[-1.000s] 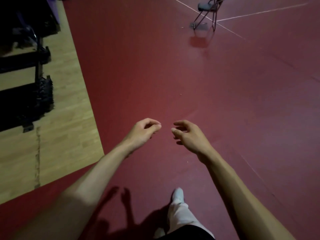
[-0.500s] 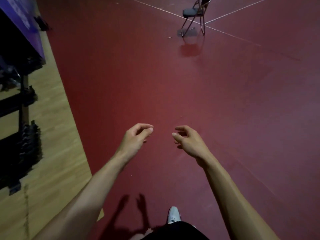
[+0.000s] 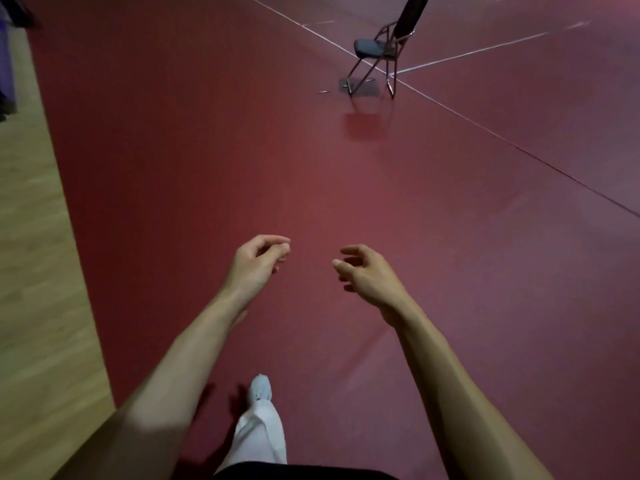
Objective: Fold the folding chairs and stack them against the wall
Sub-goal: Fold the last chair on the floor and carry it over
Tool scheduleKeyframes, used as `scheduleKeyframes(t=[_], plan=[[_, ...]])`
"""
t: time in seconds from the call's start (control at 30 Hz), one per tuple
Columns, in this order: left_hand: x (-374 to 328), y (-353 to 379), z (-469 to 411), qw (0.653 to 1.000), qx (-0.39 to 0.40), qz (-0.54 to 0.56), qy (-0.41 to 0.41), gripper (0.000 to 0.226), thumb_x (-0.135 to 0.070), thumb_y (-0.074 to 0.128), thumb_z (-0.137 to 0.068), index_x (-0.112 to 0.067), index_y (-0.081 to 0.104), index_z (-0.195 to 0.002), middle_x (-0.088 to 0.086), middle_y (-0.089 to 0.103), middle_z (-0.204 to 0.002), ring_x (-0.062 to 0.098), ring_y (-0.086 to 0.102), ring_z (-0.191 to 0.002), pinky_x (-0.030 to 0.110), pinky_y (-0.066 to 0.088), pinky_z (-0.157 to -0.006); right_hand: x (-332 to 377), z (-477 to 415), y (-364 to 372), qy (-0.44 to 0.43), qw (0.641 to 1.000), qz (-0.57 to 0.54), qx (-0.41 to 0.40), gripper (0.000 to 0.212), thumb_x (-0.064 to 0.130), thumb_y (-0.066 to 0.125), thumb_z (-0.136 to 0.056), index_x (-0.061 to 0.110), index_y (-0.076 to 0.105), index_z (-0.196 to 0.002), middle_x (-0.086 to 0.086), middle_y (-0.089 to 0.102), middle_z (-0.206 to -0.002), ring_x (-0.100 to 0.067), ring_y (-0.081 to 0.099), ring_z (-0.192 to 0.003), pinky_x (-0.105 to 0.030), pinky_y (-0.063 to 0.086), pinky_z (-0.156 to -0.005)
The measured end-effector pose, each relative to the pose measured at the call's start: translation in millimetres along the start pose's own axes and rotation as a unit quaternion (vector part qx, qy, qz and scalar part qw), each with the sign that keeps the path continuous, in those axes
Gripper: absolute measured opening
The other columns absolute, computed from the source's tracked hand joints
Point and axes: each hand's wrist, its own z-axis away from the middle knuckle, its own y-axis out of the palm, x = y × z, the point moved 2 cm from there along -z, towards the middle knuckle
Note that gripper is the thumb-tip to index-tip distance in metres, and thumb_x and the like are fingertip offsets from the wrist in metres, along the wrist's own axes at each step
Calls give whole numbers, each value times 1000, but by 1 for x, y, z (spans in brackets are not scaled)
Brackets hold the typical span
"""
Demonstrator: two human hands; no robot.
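One unfolded folding chair [image 3: 384,46] with a dark padded seat, dark backrest and metal legs stands far ahead on the red floor, at the top right of centre. My left hand [image 3: 258,263] and my right hand [image 3: 367,273] are held out in front of me at mid frame, far short of the chair. Both hold nothing and their fingers hang loosely curled. My foot [image 3: 261,393] in a white shoe steps forward below them.
The red sports floor [image 3: 311,174] carries white lines [image 3: 485,126] that cross near the chair. A wooden floor strip [image 3: 31,271] runs along the left side. A dark plate [image 3: 358,87] lies on the floor under the chair. Purple and dark objects [image 3: 7,64] sit at the far left edge.
The view has moved forward and turned, so the chair looks nearer and larger. The dark rack at the left has dropped out of view. Both hands stay empty and held out.
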Motion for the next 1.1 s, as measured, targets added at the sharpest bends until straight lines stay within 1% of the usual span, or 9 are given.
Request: scheduleKeyframes(t=[0.17, 0.33, 0.47, 0.6, 0.7, 0.8, 0.9, 0.97, 1.1], plan=[[-35, -48, -125, 1000, 5, -4, -1, 16, -7, 58, -94, -19, 67, -88, 12, 66, -95, 18, 59, -88, 25, 46, -73, 69, -112, 29, 25, 999, -41, -14, 38, 26, 62, -91, 13, 55, -126, -6, 65, -110, -23, 67, -92, -46, 54, -90], [-65, -59, -235, 1000, 19, -10, 7, 14, -6, 58, -94, -17, 66, -90, 10, 64, -93, 16, 58, -84, 23, 46, -72, 114, -211, 40, 30, 994, -99, -40, 35, 20, 60, -93, 10, 53, -126, -10, 62, -114, -16, 62, -81, -40, 54, -84], [-67, -47, -299, 998, 48, -38, -2, 11, -14, 65, -90, -23, 62, -95, 3, 62, -90, 18, 59, -90, 33, 49, -85, 118, -274, 36, 50, 988, -136, -57, 33, 18, 60, -93, 11, 53, -124, -8, 61, -106, -16, 59, -76, -40, 54, -81], [-79, -14, -399, 994, 68, -91, -2, 28, -32, 68, -76, -28, 59, -102, 0, 60, -87, 25, 63, -94, 47, 48, -97, 108, -379, 14, 61, 978, -187, -66, 28, 17, 61, -92, 12, 55, -120, -5, 61, -98, -15, 59, -73, -33, 52, -71], [-95, 16, -469, 989, 75, -126, -17, 38, -39, 64, -68, -30, 56, -104, 2, 63, -93, 31, 64, -105, 49, 48, -99, 102, -453, -11, 56, 968, -232, -73, 23, 16, 61, -92, 13, 58, -115, -6, 61, -100, -11, 61, -72, -24, 48, -64], [-113, 57, -548, 984, 79, -155, -38, 46, -39, 66, -70, -26, 53, -112, 1, 63, -94, 30, 64, -103, 50, 48, -100, 101, -529, -50, 66, 961, -258, -76, 22, 18, 62, -92, 14, 59, -114, -4, 63, -99, -11, 63, -77, -24, 51, -68], [-147, 106, -633, 979, 104, -175, -27, 30, -27, 71, -85, -27, 55, -110, -2, 61, -91, 21, 62, -95, 51, 48, -100, 110, -607, -107, 58, 953, -273, -115, 24, 21, 63, -91, 14, 60, -115, -4, 65, -98, -12, 66, -80, -26, 54, -72], [-167, 130, -683, 980, 106, -167, -15, 28, -36, 70, -77, -30, 59, -102, 1, 62, -93, 21, 62, -94, 50, 49, -98, 119, -655, -137, 51, 952, -271, -132, 21, 22, 65, -90, 17, 61, -111, -6, 66, -100, -12, 66, -80, -26, 54, -71], [-192, 167, -770, 982, 106, -152, -22, 44, -53, 64, -58, -34, 63, -97, 6, 67, -102, 27, 65, -104, 48, 50, -98, 140, -740, -175, 40, 961, -248, -119, 24, 24, 65, -90, 18, 62, -112, -5, 66, -103, -11, 67, -81, -25, 54, -72]])
